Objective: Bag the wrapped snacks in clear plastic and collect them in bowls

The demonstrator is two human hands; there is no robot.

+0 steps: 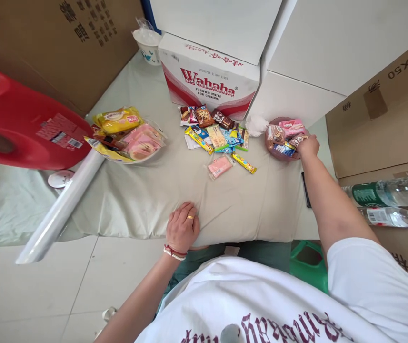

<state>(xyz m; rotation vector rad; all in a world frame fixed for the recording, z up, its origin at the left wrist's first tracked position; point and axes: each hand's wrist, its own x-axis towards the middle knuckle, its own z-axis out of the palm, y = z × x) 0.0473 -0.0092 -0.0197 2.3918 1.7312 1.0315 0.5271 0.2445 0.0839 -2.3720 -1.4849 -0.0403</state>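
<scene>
My right hand (308, 145) reaches into a pinkish, see-through bowl (270, 148), its fingers closed at a brown and white snack packet (297, 139). Beside that packet in the bowl are a pink packet (292, 126), a blue packet (284, 149) and a brown wrapped snack (275, 134). Resting on the cloth near the front edge, my left hand (182, 224) is loosely curled with nothing visible in it. Between the bowls lies a pile of wrapped snacks (216, 136). Closer to me are a pink packet (220, 166) and a yellow stick packet (244, 163).
A white bowl (146, 159) of packaged snacks stands left, beside a red jug (28, 119) and a plastic-film roll (61, 209). Behind the pile is a Wahaha carton (211, 78). A crumpled white bag (257, 125) touches the right bowl's side. Bottles (393, 191) lie far right.
</scene>
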